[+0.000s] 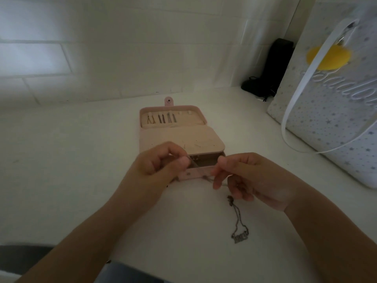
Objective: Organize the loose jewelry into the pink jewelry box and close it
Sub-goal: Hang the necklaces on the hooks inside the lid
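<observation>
The pink jewelry box (179, 139) lies open on the white table (61, 160), its lid flat at the back with several earrings (161, 118) hung in it. An inner cream flap covers most of the base. In front of the box, my left hand (161, 162) and my right hand (242, 176) each pinch an end of a thin chain (206, 177), blurred, that sags between them over the box's front wall. A second necklace (239, 225) with a nameplate pendant lies loose on the table below my right hand.
A white star-patterned bag (336, 111) with a yellow pom-pom and a white strap stands at the right. A black object (269, 70) sits at the back against the white brick wall. The table's near edge runs along the bottom.
</observation>
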Demonstrator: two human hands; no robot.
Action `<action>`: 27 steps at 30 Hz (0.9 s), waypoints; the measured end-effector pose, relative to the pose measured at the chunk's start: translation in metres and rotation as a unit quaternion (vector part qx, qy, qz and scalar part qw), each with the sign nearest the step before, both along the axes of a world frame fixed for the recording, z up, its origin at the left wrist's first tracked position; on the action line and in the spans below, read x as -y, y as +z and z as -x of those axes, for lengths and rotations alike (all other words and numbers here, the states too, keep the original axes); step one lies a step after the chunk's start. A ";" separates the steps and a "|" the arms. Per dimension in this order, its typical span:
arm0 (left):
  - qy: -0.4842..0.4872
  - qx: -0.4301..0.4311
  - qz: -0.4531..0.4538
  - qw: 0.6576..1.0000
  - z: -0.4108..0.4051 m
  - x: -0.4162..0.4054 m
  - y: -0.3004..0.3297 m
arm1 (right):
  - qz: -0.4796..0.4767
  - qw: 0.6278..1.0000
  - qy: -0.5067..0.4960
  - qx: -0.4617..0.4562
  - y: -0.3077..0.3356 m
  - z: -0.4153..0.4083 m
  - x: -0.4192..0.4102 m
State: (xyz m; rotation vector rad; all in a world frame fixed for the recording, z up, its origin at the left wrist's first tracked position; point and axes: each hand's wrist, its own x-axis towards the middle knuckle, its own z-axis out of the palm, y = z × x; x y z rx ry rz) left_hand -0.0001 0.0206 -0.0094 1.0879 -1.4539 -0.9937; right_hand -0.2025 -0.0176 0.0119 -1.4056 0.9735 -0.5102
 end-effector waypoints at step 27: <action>0.001 -0.109 -0.053 0.993 -0.006 0.004 0.014 | 0.225 0.948 0.051 -0.220 0.011 0.008 -0.003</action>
